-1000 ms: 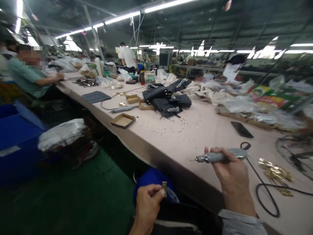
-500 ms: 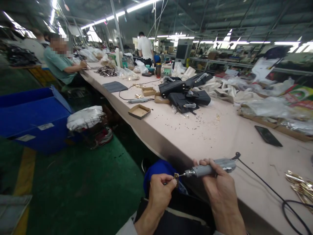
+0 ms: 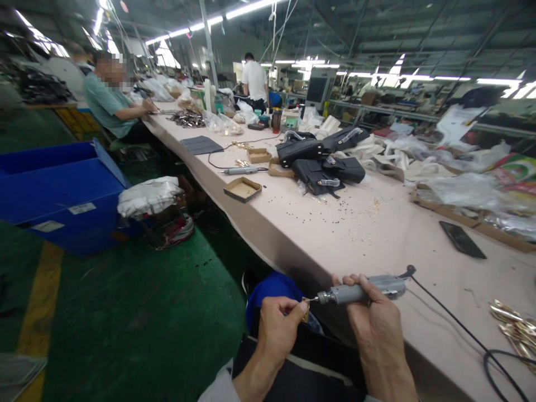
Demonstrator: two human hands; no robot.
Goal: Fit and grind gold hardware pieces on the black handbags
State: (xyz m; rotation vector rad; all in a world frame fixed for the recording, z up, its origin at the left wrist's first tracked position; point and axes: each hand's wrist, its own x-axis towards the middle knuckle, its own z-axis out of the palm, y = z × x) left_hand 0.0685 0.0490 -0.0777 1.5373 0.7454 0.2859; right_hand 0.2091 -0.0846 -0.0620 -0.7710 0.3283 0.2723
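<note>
My left hand [image 3: 280,324] pinches a small gold metal plate [image 3: 306,310] between thumb and fingers, just off the table's edge. My right hand [image 3: 372,315] is wrapped round a grey electric screwdriver [image 3: 355,291] lying level, its thin bit pointing left. The bit's tip meets the plate, or is very close to it; I cannot tell which. From the tool's rear a black cord [image 3: 450,312] runs over the table to the right. Black material [image 3: 293,385] lies across my lap, beneath both hands.
On the long table [image 3: 301,240] are black bags [image 3: 329,170], a small cardboard tray [image 3: 243,190], another screwdriver [image 3: 240,170], loose screws, a phone [image 3: 462,240] and gold metal parts [image 3: 513,326]. A blue bin [image 3: 62,195] stands left. A person [image 3: 113,103] sits farther along the table.
The view has shifted slightly. Both hands keep their grip on the plate and the screwdriver; the plate has turned or shifted a little at the bit.
</note>
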